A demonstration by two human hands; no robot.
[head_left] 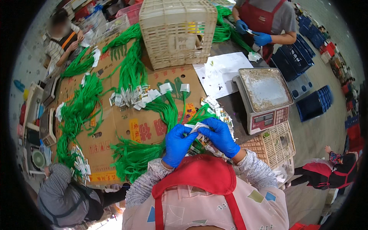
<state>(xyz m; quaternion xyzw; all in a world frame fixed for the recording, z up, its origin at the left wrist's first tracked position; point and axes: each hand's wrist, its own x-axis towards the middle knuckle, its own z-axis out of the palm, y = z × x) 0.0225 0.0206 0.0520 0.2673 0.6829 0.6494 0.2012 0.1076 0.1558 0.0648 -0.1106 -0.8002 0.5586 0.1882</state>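
Note:
My left hand (177, 143), in a blue glove, pinches a small white label (197, 126) in front of my chest. Gripping the same label from the other side is my right hand (219, 137), also gloved in blue. Whether one label or several lie folded together there cannot be made out. Long green mesh bags (134, 155) spread over the cardboard to the left of my hands. More labels (226, 119) lie loosely piled just beyond and beneath my right hand, partly hidden by it. A bundle of green mesh bags (165, 111) with white labels on their ends lies ahead.
A cream plastic crate (178, 36) stands at the far side on the cardboard-covered table (109, 130). To the right are a scale (268, 90), white paper (222, 73) and a flat crate (276, 142). People work at the far right (268, 17), far left (63, 40) and near left (69, 195).

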